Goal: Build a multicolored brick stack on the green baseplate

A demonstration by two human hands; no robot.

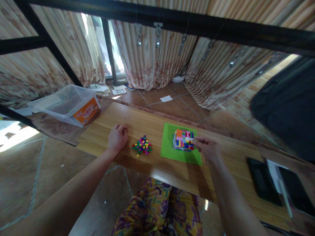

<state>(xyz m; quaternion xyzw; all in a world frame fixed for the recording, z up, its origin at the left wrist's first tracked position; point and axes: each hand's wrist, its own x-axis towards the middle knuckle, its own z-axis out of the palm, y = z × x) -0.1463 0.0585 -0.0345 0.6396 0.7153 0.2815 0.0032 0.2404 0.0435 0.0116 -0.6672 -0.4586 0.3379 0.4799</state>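
A block built from many-coloured toy bricks stands on a green studded baseplate on the wooden table. My right hand is at the block's right edge, thumb and fingers pinched together by the top bricks. Whether a small brick sits between those fingertips is too small to make out. To the left lies a pile of small loose bricks in several colours. My left hand rests on the table just left of that pile, fingers curled in and their inner side hidden.
A clear plastic bin with an orange label stands off the table's left end. Dark flat devices and a pale pen-like stick lie at the right. A black metal bar crosses above; curtains hang behind.
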